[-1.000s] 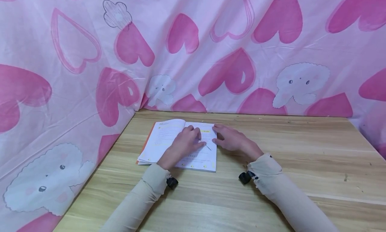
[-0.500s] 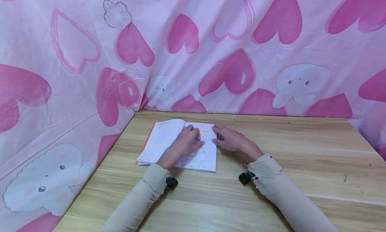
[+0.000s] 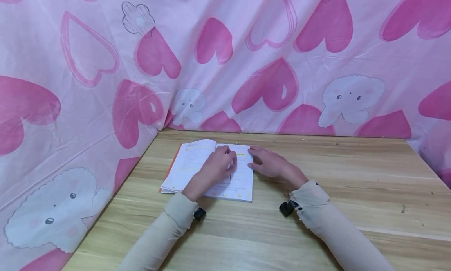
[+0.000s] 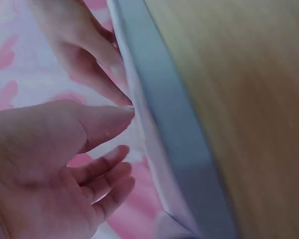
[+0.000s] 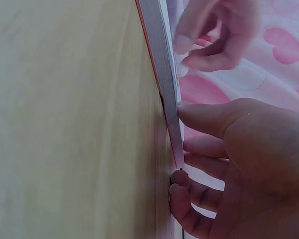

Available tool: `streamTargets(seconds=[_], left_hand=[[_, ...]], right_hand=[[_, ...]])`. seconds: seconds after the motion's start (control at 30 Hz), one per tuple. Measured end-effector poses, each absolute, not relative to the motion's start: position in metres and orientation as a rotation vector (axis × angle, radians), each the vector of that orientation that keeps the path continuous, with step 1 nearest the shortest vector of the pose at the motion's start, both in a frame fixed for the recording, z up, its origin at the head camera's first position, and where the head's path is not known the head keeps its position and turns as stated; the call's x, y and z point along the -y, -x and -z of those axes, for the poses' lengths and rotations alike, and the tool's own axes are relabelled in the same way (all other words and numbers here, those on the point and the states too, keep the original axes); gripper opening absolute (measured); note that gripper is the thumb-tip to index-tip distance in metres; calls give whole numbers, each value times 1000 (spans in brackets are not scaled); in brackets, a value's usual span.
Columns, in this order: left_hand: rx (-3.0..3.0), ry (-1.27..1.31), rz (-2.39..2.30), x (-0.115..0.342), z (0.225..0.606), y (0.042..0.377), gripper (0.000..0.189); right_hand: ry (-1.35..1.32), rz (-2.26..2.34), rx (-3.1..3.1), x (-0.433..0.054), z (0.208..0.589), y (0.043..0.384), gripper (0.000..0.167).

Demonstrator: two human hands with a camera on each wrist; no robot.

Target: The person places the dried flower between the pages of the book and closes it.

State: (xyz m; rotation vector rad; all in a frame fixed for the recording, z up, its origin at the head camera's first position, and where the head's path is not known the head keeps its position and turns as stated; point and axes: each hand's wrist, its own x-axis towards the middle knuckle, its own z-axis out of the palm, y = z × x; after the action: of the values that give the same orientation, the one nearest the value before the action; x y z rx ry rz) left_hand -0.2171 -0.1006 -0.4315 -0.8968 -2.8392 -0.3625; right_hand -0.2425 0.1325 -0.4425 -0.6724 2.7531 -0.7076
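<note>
An open book with an orange cover edge lies on the wooden table. Over its right page is my left hand, fingers bent, with a thin dark stick pointing down from near thumb and forefinger. The stick's upper part is hidden, and its kind is too small to make out. At the book's right edge rests my right hand, fingers extended and slightly bent. In the right wrist view, the right thumb touches the edge of the page block, and the lower fingers lie around its corner.
The wooden table extends to the right and in front of the book. Pink cloth with hearts hangs along its back and left sides. A small black camera sits at each wrist.
The left fingers have drawn back slightly leftward and curled more. The thin stick has swung from slanting right to nearly straight down. The book and right hand stay in place.
</note>
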Motion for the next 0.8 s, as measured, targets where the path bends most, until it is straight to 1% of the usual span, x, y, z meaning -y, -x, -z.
streamTargets(seconds=[0.1, 0.2, 0.37, 0.57, 0.8], left_hand=[[2894, 978, 372, 91, 422, 205, 16], [3043, 1042, 446, 82, 416, 194, 28], [3235, 1019, 514, 77, 417, 188, 40], [3249, 1009, 554, 77, 420, 190, 39], [3222, 1065, 590, 78, 419, 191, 35]], right_hand=[[686, 711, -2754, -133, 443, 243, 69], [691, 722, -2749, -134, 444, 244, 69], [687, 734, -2740, -134, 446, 244, 69], [677, 754, -2734, -134, 446, 245, 70], [699, 767, -2734, -136, 444, 244, 70]])
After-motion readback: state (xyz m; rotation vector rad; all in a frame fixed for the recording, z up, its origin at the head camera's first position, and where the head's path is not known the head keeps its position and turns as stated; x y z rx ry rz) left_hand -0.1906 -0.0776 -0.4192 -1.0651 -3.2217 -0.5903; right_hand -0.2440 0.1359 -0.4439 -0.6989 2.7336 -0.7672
